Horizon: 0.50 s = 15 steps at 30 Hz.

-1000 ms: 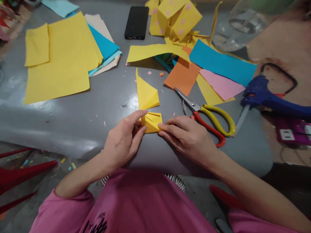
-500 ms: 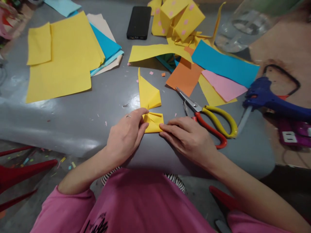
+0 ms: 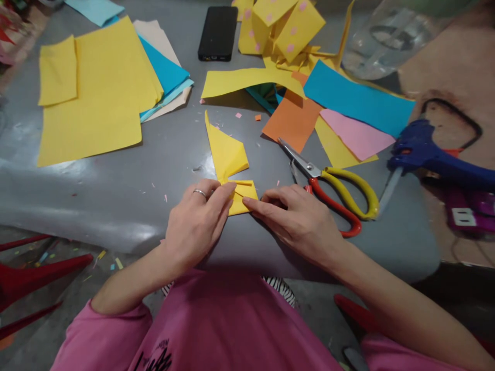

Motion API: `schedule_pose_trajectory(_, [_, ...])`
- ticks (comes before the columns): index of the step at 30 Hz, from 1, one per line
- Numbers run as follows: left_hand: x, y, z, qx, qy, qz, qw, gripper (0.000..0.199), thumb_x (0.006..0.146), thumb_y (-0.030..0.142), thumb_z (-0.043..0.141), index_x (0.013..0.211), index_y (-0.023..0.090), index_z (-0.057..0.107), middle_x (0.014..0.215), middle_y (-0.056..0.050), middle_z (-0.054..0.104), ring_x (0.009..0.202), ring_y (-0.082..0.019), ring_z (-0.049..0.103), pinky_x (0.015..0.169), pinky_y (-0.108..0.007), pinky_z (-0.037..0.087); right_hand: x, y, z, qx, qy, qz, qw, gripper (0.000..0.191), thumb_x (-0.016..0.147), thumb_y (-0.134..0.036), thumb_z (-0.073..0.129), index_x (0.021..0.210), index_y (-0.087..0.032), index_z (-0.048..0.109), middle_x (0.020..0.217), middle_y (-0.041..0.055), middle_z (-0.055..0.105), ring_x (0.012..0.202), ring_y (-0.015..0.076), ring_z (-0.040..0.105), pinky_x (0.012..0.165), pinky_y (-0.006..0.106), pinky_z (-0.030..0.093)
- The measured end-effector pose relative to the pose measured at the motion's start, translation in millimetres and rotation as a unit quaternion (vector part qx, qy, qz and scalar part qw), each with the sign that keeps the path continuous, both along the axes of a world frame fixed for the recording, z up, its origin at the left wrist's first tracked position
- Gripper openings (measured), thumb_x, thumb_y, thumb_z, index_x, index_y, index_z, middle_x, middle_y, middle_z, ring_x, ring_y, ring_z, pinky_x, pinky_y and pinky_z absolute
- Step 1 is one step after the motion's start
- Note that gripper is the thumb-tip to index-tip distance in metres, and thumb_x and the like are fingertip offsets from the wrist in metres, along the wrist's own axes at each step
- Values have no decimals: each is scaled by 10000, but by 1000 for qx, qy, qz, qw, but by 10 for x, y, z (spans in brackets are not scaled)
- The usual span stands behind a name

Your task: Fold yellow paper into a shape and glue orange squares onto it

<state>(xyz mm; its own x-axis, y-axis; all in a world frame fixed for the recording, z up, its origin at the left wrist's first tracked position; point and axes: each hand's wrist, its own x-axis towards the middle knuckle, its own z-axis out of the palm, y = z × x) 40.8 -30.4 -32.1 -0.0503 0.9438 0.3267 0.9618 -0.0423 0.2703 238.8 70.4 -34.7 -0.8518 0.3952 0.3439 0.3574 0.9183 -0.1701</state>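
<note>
A folded yellow paper piece (image 3: pixel 228 149) lies on the grey table near its front edge, with a pointed flap reaching away from me and a squarish folded part close to me. My left hand (image 3: pixel 199 216), a ring on one finger, is closed on the left side of the squarish part, thumb and fingers pressed at the fold. My right hand (image 3: pixel 297 216) rests at the right side, its index fingertip pressing on the paper and the other fingers curled. The fingers hide part of the folds.
Scissors (image 3: pixel 328 185) with red and yellow handles lie right of the paper, beside a blue glue gun (image 3: pixel 436 154). Coloured sheets (image 3: pixel 96 98) are stacked at left. A black phone-like slab (image 3: pixel 218 33), a dotted yellow paper shape (image 3: pixel 286 31) and a clear container (image 3: pixel 386 41) stand behind.
The yellow paper has turned slightly, its pointed flap swinging left. My left fingers have shifted over the fold, and my right index fingertip has slid a little left onto the paper.
</note>
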Motion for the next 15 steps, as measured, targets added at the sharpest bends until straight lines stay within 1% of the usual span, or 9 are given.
schedule_pose_trajectory(3, [-31,-21,-3,13,1,-19,1000,227,993,258,537,1192,211,638,1213,-93,702,1004,-222,650,859,-356,542,-9,-2,6,2,-1,1,1000,267,1006,-225,541,1192,-275,726,878,47,691,748,160,560,666,297,434])
schedule_pose_trajectory(6, [-67,-37,-9,20,5,-24,999,298,980,276,566,1260,185,615,1323,-123,679,1057,-244,661,922,-395,543,-13,-1,11,13,1,0,1000,258,1011,-225,535,1179,-258,728,865,49,687,733,157,545,650,294,419])
schedule_pose_trajectory(10, [-132,-16,-1,14,-12,-34,999,353,980,303,569,1301,155,582,1314,-134,691,1145,-246,668,979,-401,534,-17,2,14,23,-1,0,1000,253,1016,-235,524,1155,-234,735,859,57,689,728,163,549,645,300,416])
schedule_pose_trajectory(13, [-186,23,10,-1,-24,-68,997,383,991,290,547,1356,175,563,1337,-127,679,1197,-240,652,1001,-407,529,-24,-1,15,25,-3,-4,1000,255,1019,-254,520,1169,-220,723,888,66,704,750,175,564,661,309,432])
schedule_pose_trajectory(15, [-216,44,13,-8,-29,-81,996,375,993,285,537,1354,190,578,1350,-124,670,1198,-241,651,1006,-414,528,-26,-4,16,26,-6,-8,1000,266,1019,-270,521,1200,-209,707,910,70,713,762,180,573,679,313,444])
